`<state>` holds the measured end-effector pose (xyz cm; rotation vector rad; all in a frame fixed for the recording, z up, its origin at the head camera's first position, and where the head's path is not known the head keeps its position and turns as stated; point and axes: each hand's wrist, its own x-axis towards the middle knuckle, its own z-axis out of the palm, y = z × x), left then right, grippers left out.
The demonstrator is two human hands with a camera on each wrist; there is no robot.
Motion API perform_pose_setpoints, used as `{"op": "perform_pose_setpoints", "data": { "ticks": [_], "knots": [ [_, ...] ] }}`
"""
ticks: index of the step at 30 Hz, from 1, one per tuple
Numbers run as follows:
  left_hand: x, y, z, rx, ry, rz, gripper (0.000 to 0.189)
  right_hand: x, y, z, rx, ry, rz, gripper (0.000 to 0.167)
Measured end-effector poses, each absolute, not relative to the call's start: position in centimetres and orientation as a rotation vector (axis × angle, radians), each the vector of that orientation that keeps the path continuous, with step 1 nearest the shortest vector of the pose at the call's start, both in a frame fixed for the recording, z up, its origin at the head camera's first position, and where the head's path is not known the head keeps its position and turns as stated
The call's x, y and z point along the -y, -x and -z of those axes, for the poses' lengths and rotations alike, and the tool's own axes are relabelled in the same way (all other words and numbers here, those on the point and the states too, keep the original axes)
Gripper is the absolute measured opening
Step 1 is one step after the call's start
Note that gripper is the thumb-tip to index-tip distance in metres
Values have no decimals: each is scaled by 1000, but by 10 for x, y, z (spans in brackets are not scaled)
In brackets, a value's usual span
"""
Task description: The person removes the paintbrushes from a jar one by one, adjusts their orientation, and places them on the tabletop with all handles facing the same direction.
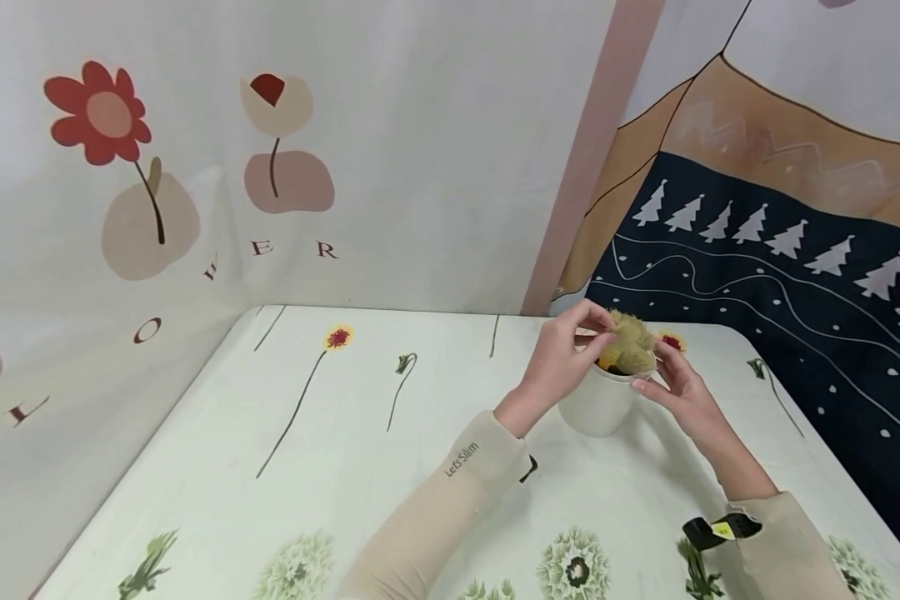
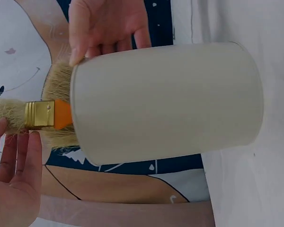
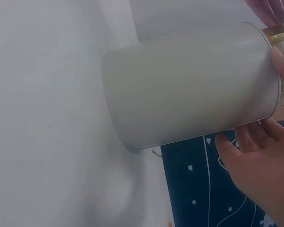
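A white cylindrical container (image 1: 598, 407) stands upright on the table, with bristle heads poking out of its top. One of these is a paintbrush (image 2: 40, 115) with a gold ferrule and an orange handle that runs down inside, where its lower part is hidden. My left hand (image 1: 564, 352) pinches this brush by its pale bristles above the rim. Behind it, a wider tuft of tan bristles (image 2: 59, 82) also rises from the opening. On the other side, my right hand (image 1: 687, 398) grips the container's rim, thumb at the edge and fingers along the wall.
The white tablecloth (image 1: 435, 467) bears printed flowers and dandelions. A pale curtain (image 1: 435, 150) with flower prints hangs behind the table. To the right is a dark blue cloth (image 1: 690, 275) with white trees.
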<state>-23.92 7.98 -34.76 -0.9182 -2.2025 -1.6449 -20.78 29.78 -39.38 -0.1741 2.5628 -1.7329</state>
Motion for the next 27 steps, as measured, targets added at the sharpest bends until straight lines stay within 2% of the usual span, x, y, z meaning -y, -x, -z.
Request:
{"op": "perform_pose_setpoints", "data": {
  "ticks": [27],
  "knots": [
    [-39, 236, 292, 1829, 842, 1858, 16, -297, 207, 393, -2560, 142, 1719, 85]
  ]
}}
